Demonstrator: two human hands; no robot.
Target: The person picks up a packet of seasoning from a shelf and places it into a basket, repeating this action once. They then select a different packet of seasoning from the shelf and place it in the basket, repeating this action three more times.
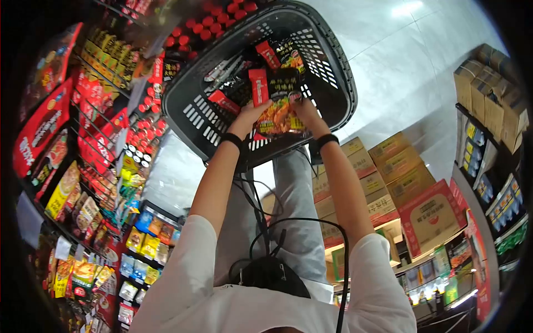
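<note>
A black and red seasoning packet [277,117], printed with a picture of food, is gripped by its two sides. My left hand [250,117] is closed on its left edge, and my right hand [308,115] is closed on its right edge. Both hands are inside a dark plastic shopping basket [345,83] with slotted walls. Other packets lie in the basket, among them a red and black packet [259,86] and a smaller red one [267,54]. Fingertips behind the held packet are hidden. A black band circles each wrist.
Shelves of packaged food [100,139] rise along the left. Several red-capped bottles [208,25] stand beyond the basket. Stacked cardboard boxes [402,166] are at the right, near another goods shelf [502,194]. A black cable [344,250] hangs across my body.
</note>
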